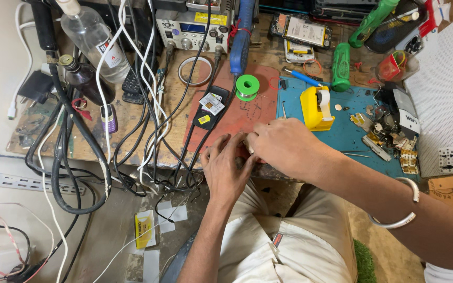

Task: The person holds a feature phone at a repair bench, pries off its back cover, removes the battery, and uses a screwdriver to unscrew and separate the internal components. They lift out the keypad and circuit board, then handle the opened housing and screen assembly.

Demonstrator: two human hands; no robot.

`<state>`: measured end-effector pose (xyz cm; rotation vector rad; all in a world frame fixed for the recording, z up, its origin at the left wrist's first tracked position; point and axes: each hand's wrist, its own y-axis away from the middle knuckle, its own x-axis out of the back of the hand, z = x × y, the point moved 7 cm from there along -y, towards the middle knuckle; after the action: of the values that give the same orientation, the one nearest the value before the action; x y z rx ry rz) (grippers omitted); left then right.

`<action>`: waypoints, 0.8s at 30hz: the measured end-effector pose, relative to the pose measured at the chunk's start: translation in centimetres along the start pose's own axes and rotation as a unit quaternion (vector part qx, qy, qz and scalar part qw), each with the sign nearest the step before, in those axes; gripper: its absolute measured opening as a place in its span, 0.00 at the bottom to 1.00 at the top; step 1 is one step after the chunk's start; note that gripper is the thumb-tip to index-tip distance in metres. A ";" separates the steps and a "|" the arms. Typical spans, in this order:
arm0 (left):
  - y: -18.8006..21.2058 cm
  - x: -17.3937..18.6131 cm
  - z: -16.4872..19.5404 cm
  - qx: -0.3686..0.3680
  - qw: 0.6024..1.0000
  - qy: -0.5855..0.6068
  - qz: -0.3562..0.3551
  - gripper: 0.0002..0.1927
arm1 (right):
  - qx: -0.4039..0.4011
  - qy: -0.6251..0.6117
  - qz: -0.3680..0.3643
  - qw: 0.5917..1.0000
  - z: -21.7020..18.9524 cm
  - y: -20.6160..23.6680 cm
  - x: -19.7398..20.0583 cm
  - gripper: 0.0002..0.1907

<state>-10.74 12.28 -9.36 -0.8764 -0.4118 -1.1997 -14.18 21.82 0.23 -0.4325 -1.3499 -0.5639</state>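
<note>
My left hand point(227, 169) and my right hand point(280, 147) meet at the near edge of the workbench, over the reddish-brown mat point(247, 112). Both hands are curled around something small that the fingers hide; I cannot tell what it is. A silver bangle point(402, 217) sits on my right wrist. Just beyond the hands lie a black phone-like device with small yellow and white cards on it point(209, 107) and a green spool of solder wire point(247, 86).
A yellow tape dispenser point(316, 107) stands on the blue mat point(342, 133), with small parts and tweezers scattered at its right. Bottles point(91, 36), a bench power unit point(192, 29), opened phones point(302, 31) and green screwdrivers point(341, 65) line the back. Tangled cables point(79, 152) hang off the left.
</note>
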 end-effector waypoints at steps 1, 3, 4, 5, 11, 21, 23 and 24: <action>-0.1 0.0 0.0 -0.003 1.000 0.001 0.001 0.33 | -0.004 -0.004 0.005 1.000 0.1 0.0 0.0 0.12; -0.1 0.1 0.1 -0.006 1.000 0.003 -0.003 0.33 | -0.014 -0.017 0.011 1.000 0.1 0.1 0.0 0.18; 0.0 0.0 0.1 -0.002 1.000 0.009 -0.007 0.33 | -0.030 -0.023 -0.043 0.998 0.4 0.2 -0.7 0.13; -0.1 0.0 0.1 0.003 1.000 0.014 -0.009 0.32 | -0.044 -0.028 -0.097 0.994 0.7 0.3 -1.4 0.09; -0.1 0.0 0.1 0.002 1.000 0.003 -0.009 0.31 | 0.018 -0.007 0.044 0.999 -0.1 0.4 0.5 0.10; 0.1 0.2 0.3 -0.017 1.000 0.011 -0.003 0.37 | 0.045 0.004 0.106 0.993 -0.9 0.5 0.3 0.07; 0.1 0.0 0.2 -0.009 1.000 0.007 -0.013 0.37 | 0.045 0.003 0.094 0.995 -1.0 0.4 0.3 0.07; 0.1 -0.1 0.1 -0.006 1.000 0.005 -0.017 0.38 | 0.044 0.003 0.088 0.995 -1.0 0.3 0.3 0.07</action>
<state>-10.66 12.46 -9.36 -0.8758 -0.4135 -1.2388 -13.19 21.48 0.33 -0.4735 -1.3111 -0.3583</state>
